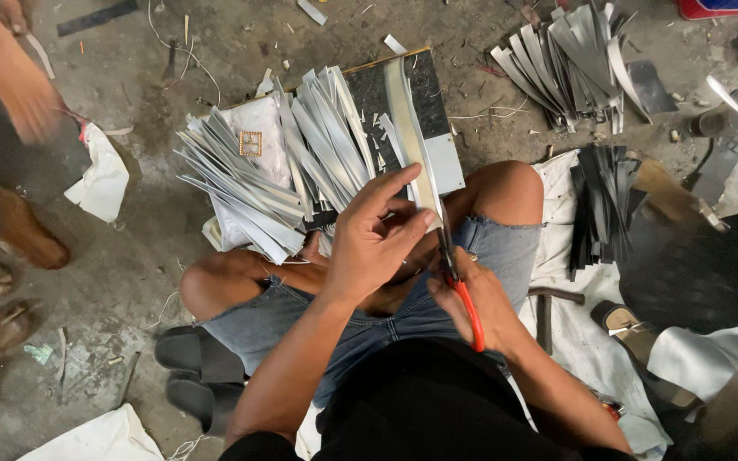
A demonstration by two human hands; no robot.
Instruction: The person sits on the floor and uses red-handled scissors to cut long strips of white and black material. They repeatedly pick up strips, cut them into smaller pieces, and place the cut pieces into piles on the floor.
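Two hands work over my lap: my left hand [377, 235] pinches a long pale strip [410, 128] flat between thumb and fingers, and my right hand [476, 294] is clenched around red-handled scissors [459, 286] whose blades meet the strip's near end. Beyond the hands, a fan of cut silver strips [275, 166] lies on a board [424, 90]. Farther out, grey strips [570, 60] and black strips [600, 209] lie piled on the floor [130, 282].
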